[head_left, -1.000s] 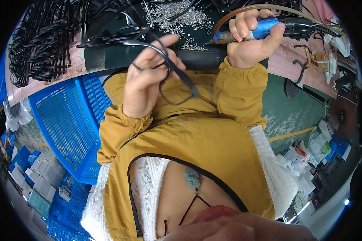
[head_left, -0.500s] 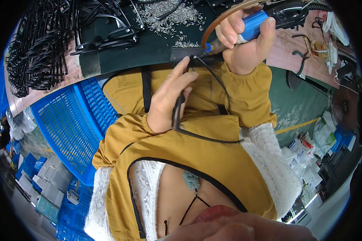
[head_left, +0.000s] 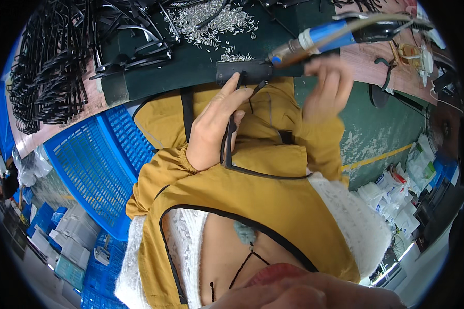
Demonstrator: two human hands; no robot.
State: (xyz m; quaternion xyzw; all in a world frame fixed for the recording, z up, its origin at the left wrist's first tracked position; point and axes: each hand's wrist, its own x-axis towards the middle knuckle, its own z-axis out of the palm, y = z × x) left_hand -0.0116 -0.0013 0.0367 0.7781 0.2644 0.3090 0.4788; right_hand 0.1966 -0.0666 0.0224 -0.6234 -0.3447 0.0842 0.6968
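Note:
In my left hand (head_left: pixel 211 123) is a black eyeglass frame (head_left: pixel 228 154), its upper end held against a small dark block (head_left: pixel 242 71) at the table's front edge. The index finger lies along the block, and one long thin arm of the frame reaches toward my right sleeve. My right hand (head_left: pixel 327 85) is smeared by motion just in front of a blue powered screwdriver (head_left: pixel 327 37) and appears apart from it. The screwdriver's tip points left toward the block. Small silver screw-like pins (head_left: pixel 211 23) lie heaped on the dark mat beyond.
Many black eyeglass frames (head_left: pixel 51 67) are piled at the far left, with more on the mat (head_left: pixel 149 72). A blue plastic basket (head_left: pixel 87 170) stands below the table on the left. Pliers (head_left: pixel 384 72) lie at the right; bags (head_left: pixel 397 190) sit on the floor there.
My right hand has let go of the screwdriver and dropped toward me. The screwdriver now lies farther left, free of the hand. My left hand has stayed almost in place with the eyeglass frame.

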